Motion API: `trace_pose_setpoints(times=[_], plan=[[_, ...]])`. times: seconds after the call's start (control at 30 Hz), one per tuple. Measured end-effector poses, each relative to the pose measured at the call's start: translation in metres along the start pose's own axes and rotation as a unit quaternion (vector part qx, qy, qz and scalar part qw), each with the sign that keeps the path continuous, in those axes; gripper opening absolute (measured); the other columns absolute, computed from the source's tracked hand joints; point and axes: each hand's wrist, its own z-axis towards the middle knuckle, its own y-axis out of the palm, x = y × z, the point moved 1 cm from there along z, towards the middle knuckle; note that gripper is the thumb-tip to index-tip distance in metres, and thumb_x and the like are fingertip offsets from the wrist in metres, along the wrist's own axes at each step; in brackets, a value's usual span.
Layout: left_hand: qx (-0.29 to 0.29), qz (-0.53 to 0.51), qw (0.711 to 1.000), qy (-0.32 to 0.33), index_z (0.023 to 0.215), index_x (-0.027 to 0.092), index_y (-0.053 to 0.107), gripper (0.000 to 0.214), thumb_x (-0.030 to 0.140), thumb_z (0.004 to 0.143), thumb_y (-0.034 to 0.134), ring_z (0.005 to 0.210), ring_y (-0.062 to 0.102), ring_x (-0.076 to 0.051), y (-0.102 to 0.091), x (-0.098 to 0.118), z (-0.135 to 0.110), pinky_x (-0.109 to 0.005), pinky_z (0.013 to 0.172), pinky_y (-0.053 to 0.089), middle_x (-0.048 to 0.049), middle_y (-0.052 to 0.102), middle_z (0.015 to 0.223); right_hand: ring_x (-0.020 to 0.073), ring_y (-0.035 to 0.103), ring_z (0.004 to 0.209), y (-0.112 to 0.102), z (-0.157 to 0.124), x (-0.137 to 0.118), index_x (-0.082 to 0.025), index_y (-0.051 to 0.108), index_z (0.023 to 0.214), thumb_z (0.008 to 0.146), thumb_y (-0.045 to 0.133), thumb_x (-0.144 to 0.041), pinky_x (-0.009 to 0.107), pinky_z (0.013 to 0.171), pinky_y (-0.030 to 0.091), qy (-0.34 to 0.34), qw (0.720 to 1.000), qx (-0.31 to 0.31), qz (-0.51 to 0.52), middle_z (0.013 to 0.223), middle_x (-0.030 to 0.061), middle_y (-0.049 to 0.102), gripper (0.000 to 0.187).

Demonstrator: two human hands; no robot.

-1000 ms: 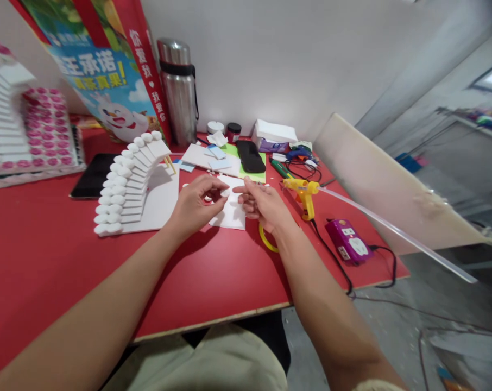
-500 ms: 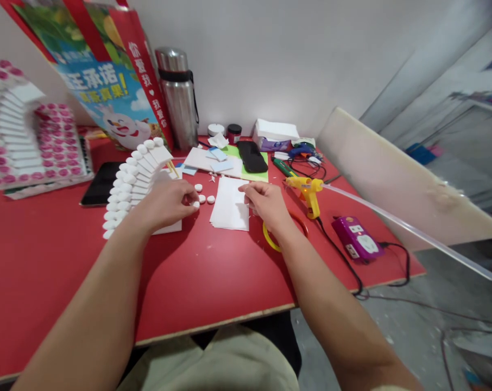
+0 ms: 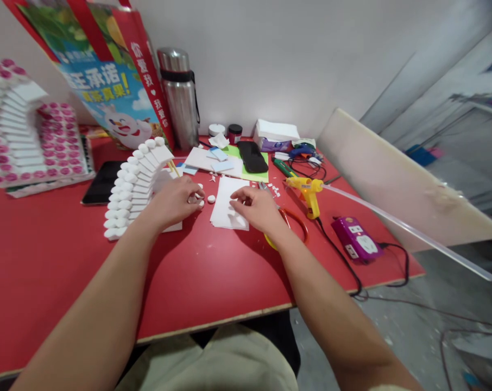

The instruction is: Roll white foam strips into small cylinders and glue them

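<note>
From where I stand, the person leans over a glossy red bench [image 3: 205,282], both bare forearms stretched across it. The left hand [image 3: 170,200] is down at a handful of small, thick white round discs [image 3: 211,199], its fingers bent and drawn in narrow around the nearest ones; I cannot tell whether one is pinched. The discs lie on the red surface between that hand and a neat stack of white paper [image 3: 225,189], one of them just beside the paper's left edge.

The right hand [image 3: 259,206] is over that stack, its fingers curled with the tips close together, and I cannot tell whether they hold anything. By its wrist, partly covered, is a pair of scissors with red and yellow handles [image 3: 302,225].

Close by the left hand, on its far side, a curved white model staircase [image 3: 142,176] rises from a flat base, its outer edge lined with white rounded pieces and its top step over thin wooden sticks [image 3: 174,167]. To the right of the scissors is a yellow glue gun [image 3: 307,189] with a long clear glue stick [image 3: 392,224] jutting out behind, and nearer the bench's right edge sits a purple power socket box [image 3: 357,239].
</note>
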Motion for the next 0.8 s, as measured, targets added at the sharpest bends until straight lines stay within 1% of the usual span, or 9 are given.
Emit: trace_pose_setpoints(times=[0.07,0.1,0.17,0.23,0.3,0.43,0.6,0.67,0.8], plan=[[0.055,-0.055,0.997,-0.013,0.086,0.022,0.075,0.016,0.032,0.074,0.071,0.074,0.057,-0.02,-0.003,-0.002,0.0,-0.034,0.072,0.046,-0.0031,0.063,0.081,0.0158,0.061,0.078,0.001,-0.004,-0.005,-0.017,0.074,0.095,0.085,0.072,-0.023,0.028,0.073,0.043,-0.034,0.997,-0.056,-0.039,0.09,0.0043,0.072,0.012],[0.098,-0.084,0.991,-0.031,0.085,0.022,0.073,0.015,0.031,0.074,0.071,0.072,0.056,-0.019,-0.004,-0.003,0.0,-0.033,0.07,0.045,-0.0024,0.063,0.079,0.0167,0.061,0.081,0.002,-0.007,-0.008,-0.017,0.074,0.096,0.084,0.073,-0.023,0.028,0.074,0.043,-0.047,0.993,-0.08,-0.068,0.095,0.0055,0.071,0.013],[0.2,-0.135,0.967,-0.078,0.086,0.021,0.07,0.011,0.027,0.077,0.068,0.069,0.055,-0.017,-0.006,-0.005,-0.001,-0.032,0.067,0.044,-0.0016,0.062,0.077,0.0185,0.062,0.085,0.005,-0.01,-0.013,-0.017,0.072,0.097,0.084,0.071,-0.022,0.029,0.075,0.042,-0.057,0.984,-0.109,-0.132,0.1,0.0073,0.071,0.014],[0.289,-0.169,0.935,-0.117,0.086,0.021,0.066,0.008,0.024,0.079,0.066,0.067,0.053,-0.016,-0.005,-0.006,-0.002,-0.031,0.065,0.044,-0.0003,0.061,0.075,0.0191,0.062,0.084,0.008,-0.012,-0.016,-0.017,0.071,0.096,0.085,0.068,-0.02,0.029,0.073,0.041,-0.054,0.976,-0.125,-0.171,0.101,0.0081,0.07,0.012],[0.331,-0.187,0.916,-0.128,0.086,0.021,0.065,0.007,0.023,0.079,0.067,0.066,0.052,-0.015,-0.001,-0.004,-0.002,-0.03,0.064,0.043,0.0014,0.058,0.072,0.0188,0.062,0.082,0.01,-0.011,-0.017,-0.017,0.07,0.093,0.085,0.066,-0.019,0.028,0.071,0.041,-0.05,0.974,-0.136,-0.177,0.098,0.0081,0.071,0.009],[0.33,-0.204,0.915,-0.109,0.087,0.021,0.068,0.006,0.023,0.082,0.065,0.065,0.053,-0.013,0.011,0.006,0.0,-0.029,0.064,0.043,0.0023,0.058,0.072,0.0181,0.063,0.081,0.011,-0.009,-0.016,-0.017,0.069,0.089,0.086,0.065,-0.017,0.027,0.069,0.04,-0.046,0.974,-0.142,-0.169,0.095,0.0077,0.072,0.006],[0.279,-0.204,0.935,-0.073,0.089,0.019,0.069,0.008,0.023,0.084,0.064,0.064,0.055,-0.013,0.025,0.018,0.0,-0.028,0.064,0.044,0.0016,0.059,0.074,0.0183,0.06,0.077,0.013,-0.008,-0.015,-0.017,0.07,0.085,0.085,0.065,-0.017,0.029,0.067,0.037,-0.054,0.972,-0.135,-0.186,0.089,0.0076,0.073,0.005],[0.264,-0.216,0.938,-0.065,0.091,0.019,0.069,0.01,0.026,0.086,0.064,0.066,0.056,-0.013,0.03,0.02,-0.001,-0.028,0.063,0.045,0.0009,0.061,0.077,0.0182,0.059,0.075,0.013,-0.007,-0.014,-0.017,0.07,0.082,0.083,0.067,-0.016,0.029,0.066,0.036,-0.04,0.976,-0.123,-0.174,0.086,0.0066,0.073,0.003],[0.243,-0.236,0.938,-0.079,0.095,0.019,0.07,0.015,0.031,0.087,0.066,0.068,0.058,-0.014,0.035,0.022,-0.001,-0.027,0.063,0.047,0.0,0.063,0.078,0.0166,0.059,0.073,0.009,-0.003,-0.01,-0.017,0.068,0.079,0.081,0.067,-0.015,0.028,0.067,0.038,-0.004,0.991,-0.074,-0.115,0.081,0.0042,0.071,0.003]])
